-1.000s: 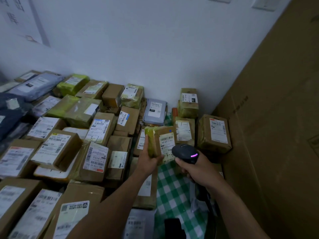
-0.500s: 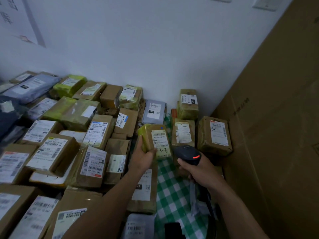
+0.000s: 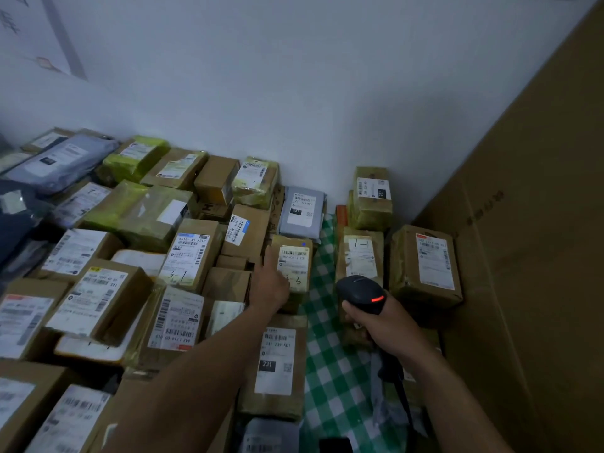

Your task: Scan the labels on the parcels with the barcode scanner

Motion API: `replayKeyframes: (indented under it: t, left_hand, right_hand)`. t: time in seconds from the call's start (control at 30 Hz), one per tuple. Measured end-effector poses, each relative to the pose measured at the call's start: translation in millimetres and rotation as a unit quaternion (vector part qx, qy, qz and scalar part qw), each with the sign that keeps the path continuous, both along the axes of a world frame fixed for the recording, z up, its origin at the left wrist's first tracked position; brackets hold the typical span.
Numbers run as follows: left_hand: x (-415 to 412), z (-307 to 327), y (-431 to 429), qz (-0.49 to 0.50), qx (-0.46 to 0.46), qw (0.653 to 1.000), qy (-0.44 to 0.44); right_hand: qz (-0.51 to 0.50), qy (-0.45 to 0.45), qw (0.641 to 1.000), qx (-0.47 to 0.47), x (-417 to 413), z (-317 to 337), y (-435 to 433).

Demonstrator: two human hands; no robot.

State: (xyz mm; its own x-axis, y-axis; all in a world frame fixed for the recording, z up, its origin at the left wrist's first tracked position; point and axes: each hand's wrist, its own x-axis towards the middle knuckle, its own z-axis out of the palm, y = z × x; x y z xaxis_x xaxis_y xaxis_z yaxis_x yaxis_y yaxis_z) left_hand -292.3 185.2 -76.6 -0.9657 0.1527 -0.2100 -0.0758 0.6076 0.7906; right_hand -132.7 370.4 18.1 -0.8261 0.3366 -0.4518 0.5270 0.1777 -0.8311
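My left hand [image 3: 270,286] holds a small tape-wrapped brown parcel [image 3: 295,256] by its lower left side, one digit pointing up along its edge. Its white label, marked "3-3" by hand, faces up. The parcel sits low among the pile, next to the green checked cloth [image 3: 330,371]. My right hand [image 3: 389,328] grips the handle of a black barcode scanner [image 3: 359,291], which shows a red light and points toward the parcels ahead. Its cable hangs down past my wrist.
Labelled cardboard parcels [image 3: 189,256] and grey mailer bags [image 3: 302,210] cover the surface from the left up to the white wall. More parcels [image 3: 425,263] stand at the right of the cloth. A large cardboard sheet [image 3: 539,240] closes off the right side.
My left hand has carried the "3-3" parcel away from the scanner, forward and down onto the pile. The scanner's light has gone from purple to red. My right hand has barely moved.
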Motion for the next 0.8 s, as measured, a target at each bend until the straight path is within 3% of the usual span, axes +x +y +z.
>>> replayKeyframes:
  t: [0.13, 0.43, 0.5, 0.6, 0.67, 0.8]
  left_hand:
    - [17, -9, 13, -0.098, -0.178, 0.978, 0.055]
    - [-2, -9, 21, -0.165, -0.244, 0.953, 0.073]
    - [6, -4, 25, -0.145, -0.192, 0.966, 0.092]
    - [31, 9, 42, -0.149, -0.042, 0.982, 0.11]
    - [45, 19, 60, -0.145, 0.028, 0.987, 0.055]
    - [50, 26, 94, -0.083, 0.171, 0.967, -0.172]
  right_hand:
    - [-0.004, 0.004, 1.0, 0.001, 0, -5, 4]
    - [-0.046, 0.014, 0.999, -0.021, 26, -7, 21]
    - [-0.062, 0.018, 0.997, -0.033, 34, -7, 29]
    - [-0.084, 0.015, 0.996, -0.039, 44, -11, 39]
    - [-0.103, 0.016, 0.994, -0.035, 48, -12, 44]
    - [-0.113, 0.008, 0.993, -0.021, 54, -16, 55]
